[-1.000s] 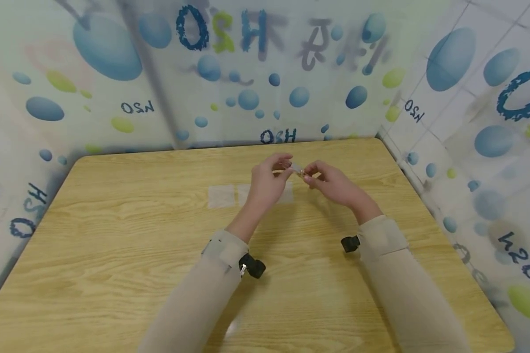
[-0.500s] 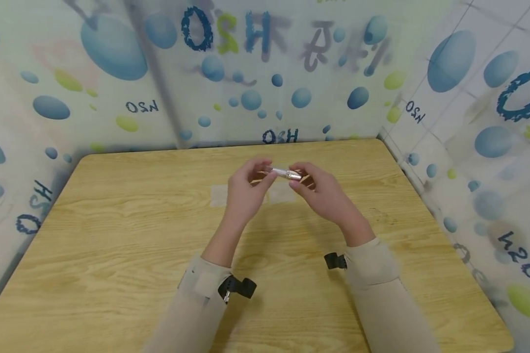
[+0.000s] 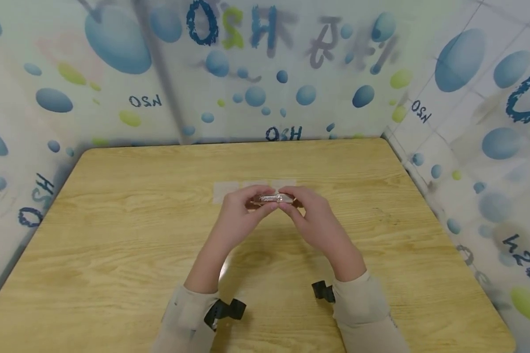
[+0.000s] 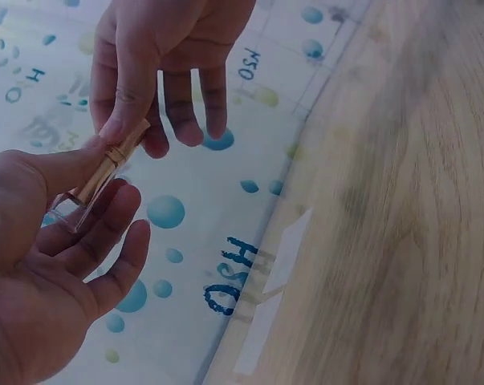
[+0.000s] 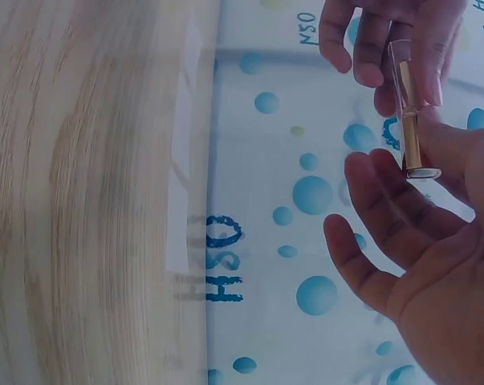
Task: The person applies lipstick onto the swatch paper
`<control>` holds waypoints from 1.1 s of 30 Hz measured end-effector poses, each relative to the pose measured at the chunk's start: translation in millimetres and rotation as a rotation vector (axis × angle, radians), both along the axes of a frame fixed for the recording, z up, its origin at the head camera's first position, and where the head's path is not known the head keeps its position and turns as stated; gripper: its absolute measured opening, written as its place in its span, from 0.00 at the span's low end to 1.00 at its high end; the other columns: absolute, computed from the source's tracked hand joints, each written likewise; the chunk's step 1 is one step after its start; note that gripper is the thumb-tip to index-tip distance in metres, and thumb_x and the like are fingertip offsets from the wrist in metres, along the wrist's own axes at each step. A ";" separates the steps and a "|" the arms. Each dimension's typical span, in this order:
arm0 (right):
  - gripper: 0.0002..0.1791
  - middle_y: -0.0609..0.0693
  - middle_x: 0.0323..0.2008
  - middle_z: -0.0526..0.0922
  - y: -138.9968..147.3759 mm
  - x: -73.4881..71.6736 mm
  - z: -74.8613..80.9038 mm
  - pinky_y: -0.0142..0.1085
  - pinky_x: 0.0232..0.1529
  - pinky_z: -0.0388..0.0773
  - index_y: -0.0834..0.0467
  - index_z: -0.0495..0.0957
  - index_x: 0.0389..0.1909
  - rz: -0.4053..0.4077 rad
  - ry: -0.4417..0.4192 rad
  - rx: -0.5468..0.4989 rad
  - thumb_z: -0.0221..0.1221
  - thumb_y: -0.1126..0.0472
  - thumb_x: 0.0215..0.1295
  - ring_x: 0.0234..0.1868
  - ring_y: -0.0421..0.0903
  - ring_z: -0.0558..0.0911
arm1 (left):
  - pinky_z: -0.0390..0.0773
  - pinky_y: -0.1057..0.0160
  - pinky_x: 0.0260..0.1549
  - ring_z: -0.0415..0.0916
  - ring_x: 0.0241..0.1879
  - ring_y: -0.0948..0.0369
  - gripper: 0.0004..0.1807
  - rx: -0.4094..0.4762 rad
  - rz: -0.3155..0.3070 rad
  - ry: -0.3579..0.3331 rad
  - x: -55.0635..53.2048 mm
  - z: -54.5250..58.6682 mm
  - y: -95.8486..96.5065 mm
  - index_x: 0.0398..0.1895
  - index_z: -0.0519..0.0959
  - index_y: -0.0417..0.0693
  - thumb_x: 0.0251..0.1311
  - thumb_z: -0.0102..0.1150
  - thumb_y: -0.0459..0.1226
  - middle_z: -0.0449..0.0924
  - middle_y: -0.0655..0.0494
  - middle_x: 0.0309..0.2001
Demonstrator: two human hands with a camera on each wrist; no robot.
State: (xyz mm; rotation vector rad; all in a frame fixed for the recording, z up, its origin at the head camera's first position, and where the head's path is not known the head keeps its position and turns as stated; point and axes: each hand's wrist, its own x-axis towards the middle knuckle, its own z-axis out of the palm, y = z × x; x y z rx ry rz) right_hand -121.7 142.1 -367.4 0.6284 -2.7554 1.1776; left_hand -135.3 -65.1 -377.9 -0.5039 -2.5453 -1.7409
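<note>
A slim lipstick (image 3: 271, 198) with a gold tube and a clear cap is held level above the table in the head view. My left hand (image 3: 240, 215) pinches its clear-capped end between thumb and fingers. The other end is pinched by my right hand (image 3: 311, 215), and the two thumbs nearly meet at the middle. In the left wrist view the clear cap (image 4: 68, 212) shows beside the left thumb. From the right wrist, the gold tube (image 5: 411, 140) runs down to a wider base near the right fingers; both ends are partly covered by fingers.
Three pale square patches (image 3: 225, 190) lie in a row on the wooden table (image 3: 137, 235), just beyond the hands. Behind the table's far edge hangs a backdrop (image 3: 229, 113) printed with blue drops and lettering, which continues along both sides.
Both hands have come nearer to the body and closer together, bringing the lipstick lower in the head view. The lipstick has turned from slanted to level, and the fingers cover more of it.
</note>
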 end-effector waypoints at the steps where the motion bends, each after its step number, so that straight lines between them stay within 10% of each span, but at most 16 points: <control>1: 0.18 0.53 0.57 0.85 -1.3 1.7 1.0 0.53 0.61 0.85 0.55 0.80 0.66 0.007 0.008 -0.004 0.59 0.56 0.80 0.57 0.51 0.84 | 0.89 0.51 0.54 0.89 0.51 0.57 0.16 -0.004 -0.004 0.006 1.4 0.4 -1.3 0.58 0.87 0.50 0.70 0.70 0.42 0.91 0.54 0.53; 13: 0.16 0.50 0.50 0.88 -6.9 6.8 -6.1 0.42 0.45 0.83 0.55 0.84 0.61 0.048 0.067 0.007 0.60 0.56 0.79 0.44 0.44 0.83 | 0.87 0.59 0.41 0.90 0.50 0.54 0.15 -0.006 0.024 -0.084 10.4 -6.1 -16.0 0.55 0.88 0.53 0.67 0.73 0.41 0.92 0.54 0.47; 33: 0.18 0.51 0.51 0.89 2.4 7.8 -3.6 0.54 0.53 0.85 0.55 0.84 0.62 -0.054 0.011 -0.002 0.63 0.56 0.76 0.52 0.51 0.87 | 0.89 0.56 0.47 0.90 0.51 0.55 0.14 0.007 0.125 -0.089 12.4 -0.7 -38.4 0.54 0.89 0.51 0.66 0.73 0.39 0.93 0.53 0.47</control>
